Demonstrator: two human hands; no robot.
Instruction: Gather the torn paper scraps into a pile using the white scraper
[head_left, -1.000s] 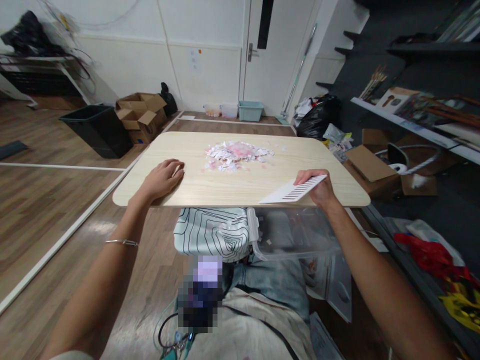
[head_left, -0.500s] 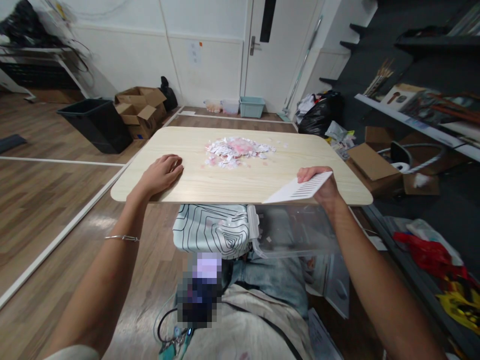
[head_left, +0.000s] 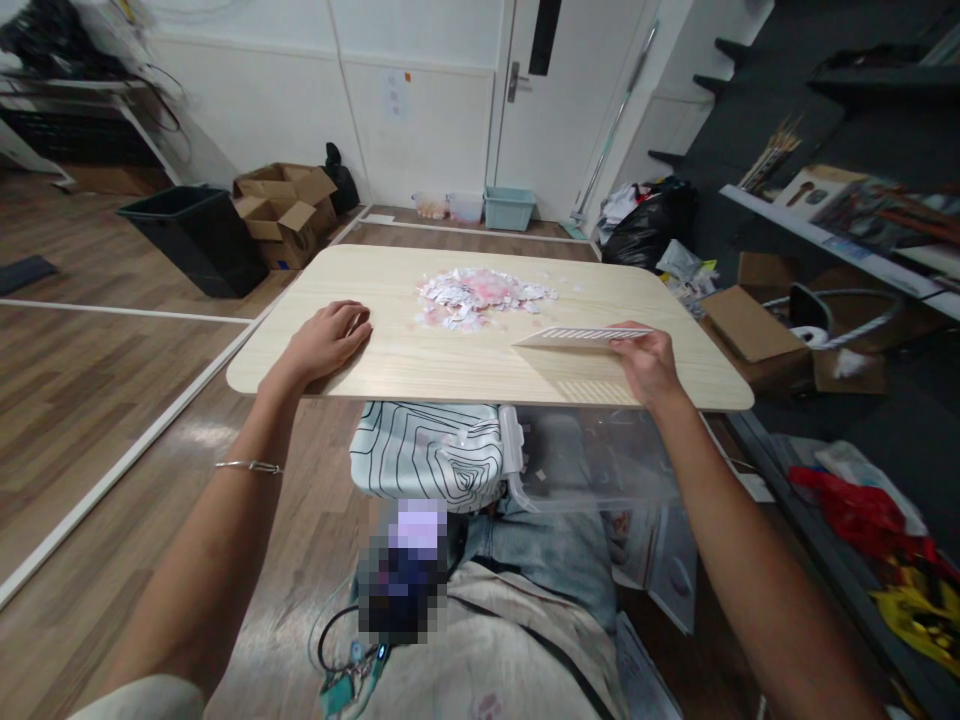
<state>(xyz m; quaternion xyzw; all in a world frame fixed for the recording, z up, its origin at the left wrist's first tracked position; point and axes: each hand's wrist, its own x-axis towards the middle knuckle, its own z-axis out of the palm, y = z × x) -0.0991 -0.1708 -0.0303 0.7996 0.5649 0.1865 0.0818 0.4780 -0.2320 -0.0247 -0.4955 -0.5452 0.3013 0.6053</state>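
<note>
My right hand (head_left: 646, 362) grips the right end of a thin white slotted plate (head_left: 574, 336), held just above the near right part of the pale wooden table (head_left: 420, 370). The plate is tilted almost edge-on, and its striped shadow falls on the wood below. My left hand (head_left: 330, 340) rests on the table's left side with loosely bent fingers and nothing visible in it. Beyond both hands, a heap of torn white and pink paper scraps (head_left: 480, 292) lies at the middle of the tabletop, apart from the plate.
Under the table's near edge are a line-patterned pale cushion (head_left: 427, 455) and a clear plastic bin (head_left: 592, 460) with a few scraps. A black trash can (head_left: 199, 250) and cardboard boxes (head_left: 289, 220) stand at left. An open carton (head_left: 757, 325) and shelves line the right.
My right hand has turned the slotted plate from showing its broad face to nearly edge-on and moved it slightly farther over the table. My left hand stays on the tabletop.
</note>
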